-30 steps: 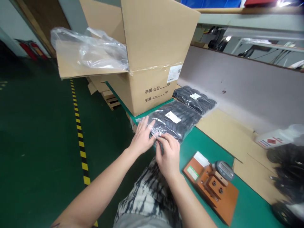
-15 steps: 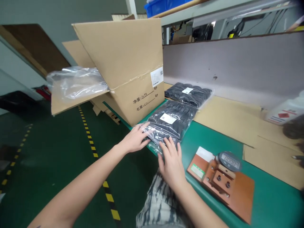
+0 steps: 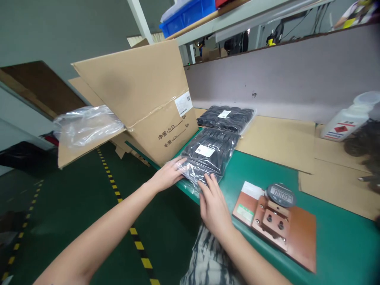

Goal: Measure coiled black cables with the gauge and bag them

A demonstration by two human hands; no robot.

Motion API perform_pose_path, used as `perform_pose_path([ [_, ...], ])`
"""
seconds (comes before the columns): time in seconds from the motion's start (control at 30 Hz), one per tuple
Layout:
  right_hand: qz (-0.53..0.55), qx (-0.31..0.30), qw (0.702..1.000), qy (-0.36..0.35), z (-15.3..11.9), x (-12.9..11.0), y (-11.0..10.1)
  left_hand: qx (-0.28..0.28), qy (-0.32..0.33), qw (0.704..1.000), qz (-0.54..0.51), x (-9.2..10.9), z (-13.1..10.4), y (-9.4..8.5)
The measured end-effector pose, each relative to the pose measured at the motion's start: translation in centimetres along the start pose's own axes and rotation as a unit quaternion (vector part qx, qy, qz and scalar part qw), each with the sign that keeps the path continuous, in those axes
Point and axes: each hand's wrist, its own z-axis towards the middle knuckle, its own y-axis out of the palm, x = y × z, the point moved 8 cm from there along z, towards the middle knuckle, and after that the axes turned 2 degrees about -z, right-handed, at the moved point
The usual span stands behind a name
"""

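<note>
A clear plastic bag of black parts (image 3: 221, 140) with a white label lies near the edge of the green table. At its near left corner is my left hand (image 3: 170, 173), fingers closed round the clear film. My right hand (image 3: 214, 202) rests on the near end of the bag, fingers stretched out and holding nothing. A second bag of black parts (image 3: 242, 118), also labelled, lies just behind the first.
An open cardboard box (image 3: 160, 126) stands at the left, plastic film (image 3: 86, 126) over its flap. A digital gauge (image 3: 280, 194) on a brown base is at the right. Behind it are cardboard sheets (image 3: 273, 138) and a white bottle (image 3: 344, 120).
The view has shifted, so the box and bags appear further left. Both hands remain at the near end of the front bag, with little change in their places.
</note>
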Motion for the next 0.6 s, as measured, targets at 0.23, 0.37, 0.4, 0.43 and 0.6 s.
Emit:
perform_pose_path([
  [0.23,0.031,0.015,0.999,0.0,0.2,0.1,-0.3,0.011,-0.001,1.0,0.014,0.6,0.5,0.4],
  [0.37,0.036,0.02,0.999,0.003,0.1,0.1,-0.3,0.002,-0.009,1.0,0.02,0.4,0.9,0.9],
  [0.4,0.035,0.021,0.999,0.004,0.1,0.1,-0.3,-0.002,-0.011,1.0,0.023,0.4,0.6,0.9],
  [0.43,0.032,0.02,0.999,0.004,0.1,0.1,-0.3,-0.006,-0.013,1.0,0.026,0.5,0.2,0.7],
  [0.6,0.008,0.001,1.0,0.008,0.3,0.0,-0.1,-0.033,-0.023,0.998,0.043,1.6,-2.7,-0.5],
])
